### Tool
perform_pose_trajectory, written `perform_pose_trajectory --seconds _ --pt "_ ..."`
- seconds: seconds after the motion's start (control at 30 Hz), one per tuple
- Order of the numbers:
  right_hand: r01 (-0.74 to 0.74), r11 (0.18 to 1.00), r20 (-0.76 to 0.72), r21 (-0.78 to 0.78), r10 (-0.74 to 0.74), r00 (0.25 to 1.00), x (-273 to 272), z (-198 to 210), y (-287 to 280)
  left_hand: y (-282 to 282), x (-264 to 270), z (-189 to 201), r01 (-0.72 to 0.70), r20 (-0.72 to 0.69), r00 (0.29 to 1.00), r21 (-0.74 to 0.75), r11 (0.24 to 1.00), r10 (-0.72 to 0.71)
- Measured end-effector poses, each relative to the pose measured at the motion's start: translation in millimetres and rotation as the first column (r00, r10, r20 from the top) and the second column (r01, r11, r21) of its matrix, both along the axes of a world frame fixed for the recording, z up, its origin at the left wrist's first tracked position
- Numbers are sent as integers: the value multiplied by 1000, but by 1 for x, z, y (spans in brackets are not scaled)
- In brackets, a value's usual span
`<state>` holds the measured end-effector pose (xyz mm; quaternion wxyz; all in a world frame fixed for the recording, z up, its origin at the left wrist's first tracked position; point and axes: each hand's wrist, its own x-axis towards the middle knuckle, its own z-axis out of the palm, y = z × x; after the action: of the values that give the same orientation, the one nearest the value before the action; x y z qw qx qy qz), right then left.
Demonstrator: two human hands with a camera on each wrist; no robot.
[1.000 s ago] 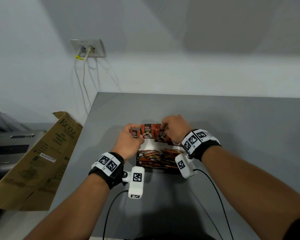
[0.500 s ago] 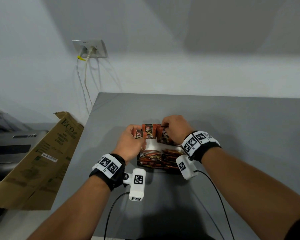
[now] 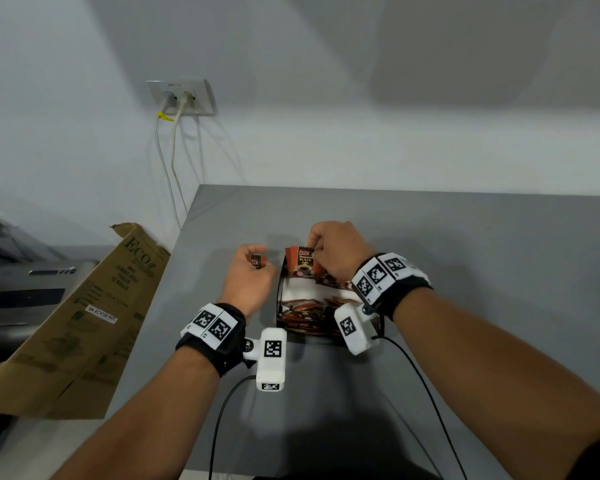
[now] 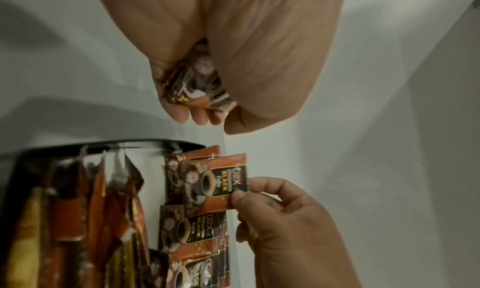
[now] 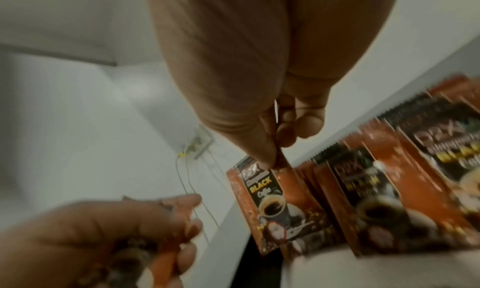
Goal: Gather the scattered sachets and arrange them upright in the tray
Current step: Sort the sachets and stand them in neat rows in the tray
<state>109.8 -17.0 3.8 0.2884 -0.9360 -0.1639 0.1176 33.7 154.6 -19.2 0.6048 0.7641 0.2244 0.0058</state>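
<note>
A black tray (image 3: pixel 280 289) stands on the grey table (image 3: pixel 465 244), with orange-and-black coffee sachets upright along its far side and more leaning at its near side (image 3: pixel 309 310). My right hand (image 3: pixel 336 251) pinches the top edge of the leftmost upright sachet (image 3: pixel 303 263), also seen in the left wrist view (image 4: pixel 228 181) and the right wrist view (image 5: pixel 272 202). My left hand (image 3: pixel 250 271), just left of the tray, holds a small bunch of sachets (image 3: pixel 257 261) in curled fingers (image 4: pixel 192 110).
A folded cardboard box (image 3: pixel 70 327) leans off the table's left edge beside a grey machine (image 3: pixel 18 292). A wall socket (image 3: pixel 182 97) with two cables is on the wall behind. Wrist camera cables trail toward me across the table.
My left hand has drawn away to the left of the tray with its sachets. My right hand stays at the tray's far row, now pinching the leftmost upright sachet.
</note>
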Motion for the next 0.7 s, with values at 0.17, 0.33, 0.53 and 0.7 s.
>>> perform_pose_trajectory --seconds 0.17,0.33,0.53,0.7 --pt "-58 992 -19 -115 56 998 -3 -14 16 7 -5 -5 21 -22 1000 -3 1000 -21" --pt "-44 988 -20 -150 41 999 1 -19 22 10 -7 -8 16 -26 1000 -24 1000 -17" --pt "-46 980 -4 -195 46 999 2 -16 19 7 -6 -8 12 -43 999 -90 996 -16" --pt "-9 991 4 -133 10 1000 2 -17 15 3 -5 -5 7 -31 999 -124 992 -11"
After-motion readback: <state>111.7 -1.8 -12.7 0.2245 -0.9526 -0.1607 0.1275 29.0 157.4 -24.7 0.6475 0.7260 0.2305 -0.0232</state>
